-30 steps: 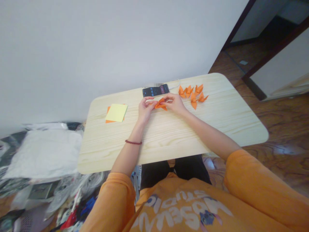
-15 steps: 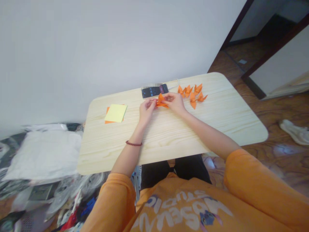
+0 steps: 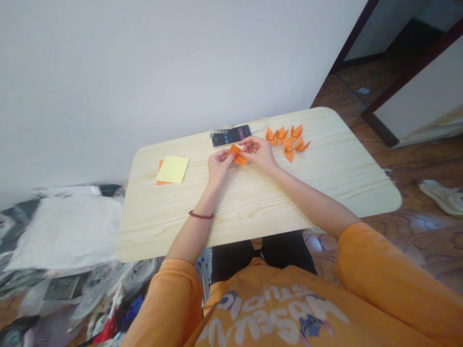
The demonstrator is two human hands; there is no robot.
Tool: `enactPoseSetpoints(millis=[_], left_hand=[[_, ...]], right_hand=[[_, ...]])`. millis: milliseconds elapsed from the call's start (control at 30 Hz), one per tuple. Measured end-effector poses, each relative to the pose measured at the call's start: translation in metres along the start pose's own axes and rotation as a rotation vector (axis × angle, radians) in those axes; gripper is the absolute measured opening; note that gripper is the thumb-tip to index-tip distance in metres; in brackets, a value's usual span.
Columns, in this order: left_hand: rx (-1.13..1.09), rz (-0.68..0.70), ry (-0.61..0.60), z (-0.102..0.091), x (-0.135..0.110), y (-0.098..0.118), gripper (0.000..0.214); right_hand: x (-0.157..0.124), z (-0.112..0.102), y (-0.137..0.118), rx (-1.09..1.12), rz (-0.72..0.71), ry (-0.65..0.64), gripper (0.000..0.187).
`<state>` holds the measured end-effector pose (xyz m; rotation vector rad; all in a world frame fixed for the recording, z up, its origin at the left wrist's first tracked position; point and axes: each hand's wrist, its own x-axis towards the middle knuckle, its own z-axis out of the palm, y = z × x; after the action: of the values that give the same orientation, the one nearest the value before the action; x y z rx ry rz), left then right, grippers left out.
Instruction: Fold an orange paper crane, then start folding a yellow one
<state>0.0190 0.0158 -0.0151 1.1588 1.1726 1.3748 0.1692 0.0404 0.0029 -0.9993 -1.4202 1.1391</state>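
I'm remotely seeing the left hand [image 3: 217,167] and right hand [image 3: 262,154] pinching folded orange paper [image 3: 237,154]; I'm judging it light, easily creased, so I'm favouring opposite edges.

Phone [image 3: 232,136] near pale wall [image 3: 173,62], shoe [image 3: 442,196] on wooden floor [image 3: 388,236]

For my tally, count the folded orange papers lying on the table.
5, right of the phone: back-left paper, back-middle paper, back-right paper, front-left paper, front-right paper. None looks hidden.
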Motion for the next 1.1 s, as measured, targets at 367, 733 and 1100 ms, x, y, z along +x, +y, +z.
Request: enactPoseSetpoints(millis=[367, 733, 1100], left_hand=[[-0.068, 0.007, 0.020, -0.0047, 0.0044, -0.0023, 0.034], [-0.059, 0.062, 0.032, -0.0041, 0.0055, -0.0015, 0.030], [0.052, 0.060, 0.048, -0.0002, 0.0013, 0.0054, 0.016]], right_hand=[[0.0050, -0.0036, 0.0062, 0.376, 0.277, -0.049, 0.036], [0.0020, -0.0048, 0.0023, 0.505, 0.326, -0.089, 0.034], [-0.0003, -0.0033, 0.0001, 0.392, 0.343, -0.132, 0.040]])
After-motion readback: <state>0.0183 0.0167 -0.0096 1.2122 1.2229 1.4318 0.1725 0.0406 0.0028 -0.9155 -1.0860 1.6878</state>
